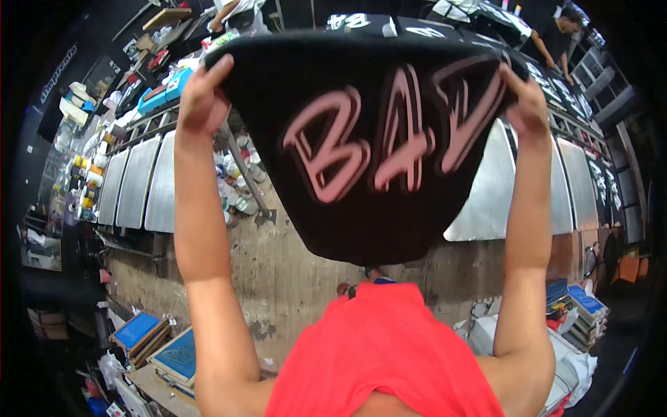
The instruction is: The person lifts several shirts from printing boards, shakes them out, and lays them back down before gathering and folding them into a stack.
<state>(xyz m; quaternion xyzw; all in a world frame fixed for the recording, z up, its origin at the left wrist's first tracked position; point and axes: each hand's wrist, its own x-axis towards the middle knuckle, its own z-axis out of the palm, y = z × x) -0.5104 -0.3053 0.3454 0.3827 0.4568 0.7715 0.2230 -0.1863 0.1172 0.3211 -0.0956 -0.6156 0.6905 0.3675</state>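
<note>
A black fabric piece [361,229] with large pink "BAD" lettering hangs stretched out in front of me. My left hand [206,99] is closed on its upper left corner, with the thumb over the edge. At the upper right corner, my right hand [526,104] pinches the cloth the same way. Both arms are raised and extended, and the lower edge of the cloth hangs free above the floor. Behind the cloth, part of a silver metal board [479,208] shows at the right.
More metal boards [132,184] line the left side near paint containers [90,181]. Printed black pieces [424,31] lie on the far table, where a co-worker [561,42] leans in. Blue-meshed frames [174,358] are stacked at lower left, others [583,302] at lower right. Worn floor [271,278] lies below.
</note>
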